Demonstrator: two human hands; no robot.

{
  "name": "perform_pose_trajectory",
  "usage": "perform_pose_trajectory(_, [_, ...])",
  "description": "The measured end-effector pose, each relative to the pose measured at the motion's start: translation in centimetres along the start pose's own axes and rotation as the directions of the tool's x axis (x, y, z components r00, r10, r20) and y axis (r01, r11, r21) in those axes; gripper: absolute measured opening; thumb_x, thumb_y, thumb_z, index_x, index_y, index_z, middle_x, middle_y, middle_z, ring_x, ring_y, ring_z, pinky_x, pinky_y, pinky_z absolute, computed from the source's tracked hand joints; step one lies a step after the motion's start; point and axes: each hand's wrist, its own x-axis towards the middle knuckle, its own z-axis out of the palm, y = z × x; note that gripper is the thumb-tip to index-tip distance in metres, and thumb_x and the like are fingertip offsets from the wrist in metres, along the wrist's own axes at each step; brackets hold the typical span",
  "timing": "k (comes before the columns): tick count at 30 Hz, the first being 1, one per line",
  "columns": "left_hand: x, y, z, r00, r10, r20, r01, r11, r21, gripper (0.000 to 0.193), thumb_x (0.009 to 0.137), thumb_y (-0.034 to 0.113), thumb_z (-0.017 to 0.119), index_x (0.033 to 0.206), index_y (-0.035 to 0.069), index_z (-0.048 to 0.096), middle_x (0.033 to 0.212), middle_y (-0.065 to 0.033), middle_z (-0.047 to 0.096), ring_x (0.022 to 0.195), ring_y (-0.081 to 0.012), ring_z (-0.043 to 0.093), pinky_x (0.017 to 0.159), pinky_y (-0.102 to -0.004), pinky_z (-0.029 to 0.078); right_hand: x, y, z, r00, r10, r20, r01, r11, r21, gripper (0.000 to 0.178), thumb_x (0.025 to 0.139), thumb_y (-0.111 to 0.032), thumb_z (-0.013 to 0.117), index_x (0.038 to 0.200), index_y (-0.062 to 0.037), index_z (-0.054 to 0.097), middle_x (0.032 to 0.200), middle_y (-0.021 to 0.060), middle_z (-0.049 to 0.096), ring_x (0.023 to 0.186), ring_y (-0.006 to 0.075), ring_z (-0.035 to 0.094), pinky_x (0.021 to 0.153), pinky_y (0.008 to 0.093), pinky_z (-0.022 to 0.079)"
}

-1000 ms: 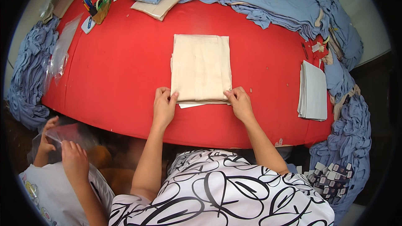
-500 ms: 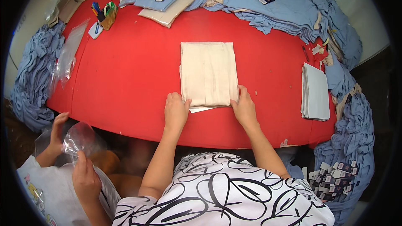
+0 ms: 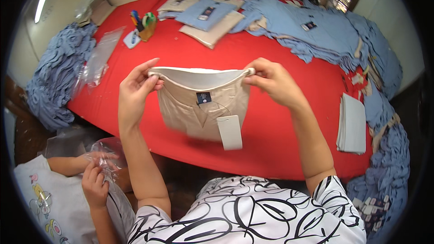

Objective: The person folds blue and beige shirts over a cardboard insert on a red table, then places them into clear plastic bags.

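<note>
A folded beige shirt [image 3: 178, 110] hangs between my two hands, lifted above the table. My left hand [image 3: 138, 86] pinches its upper left corner, and my right hand [image 3: 273, 83] pinches the upper right one. The upper edge sags between them, with a whitish surface [image 3: 194, 79] behind it. At the neckline sits a dark neck label [image 3: 204, 97]. A blank pale hang tag [image 3: 230, 133] dangles on a thin string over the front. The shirt's lower end is slightly blurred.
A red-covered table [image 3: 280, 153] spreads underneath. Packed garments [image 3: 210, 16] and blue shirts [image 3: 312, 27] lie at the back. A pen holder [image 3: 147, 27] and plastic bags [image 3: 101, 54] are left, white sheets [image 3: 351, 124] right. Beside me, a co-worker's hands [image 3: 95, 183] handle clear plastic.
Both hands have raised the folded shirt off the table and tilted it, bringing its neck label and hang tag into sight. The head view has shifted. The co-worker's hands have come closer together.
</note>
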Motion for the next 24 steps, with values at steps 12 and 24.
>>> perform_pose_trajectory(12, [14.9,-16.9,-13.8,0.911,-0.170,-0.376,0.390,0.651,0.651,0.026,0.086,0.016,0.071,0.104,-0.003,0.067,0.084,-0.0121,0.068,0.071,-0.0221,0.067,0.066,-0.0334,0.054,20.0,13.6,22.1,0.917,0.361,0.169,-0.379,0.656,0.653,0.009,0.091,-0.003,0.061,0.098,0.0021,0.060,0.075,0.0055,0.057,0.057,0.0116,0.058,0.052,0.0262,0.056])
perform_pose_trajectory(24, [3.6,-16.5,-5.1,0.938,-0.125,-0.322,0.345,0.382,0.857,0.044,0.086,0.018,0.063,0.123,-0.005,0.058,0.114,-0.0207,0.061,0.104,-0.0374,0.060,0.090,-0.0448,0.049,23.7,16.6,24.0,0.905,0.408,0.121,-0.397,0.707,0.585,0.021,0.091,-0.002,0.060,0.111,0.0059,0.059,0.077,0.0082,0.059,0.059,0.0142,0.062,0.051,0.0276,0.058])
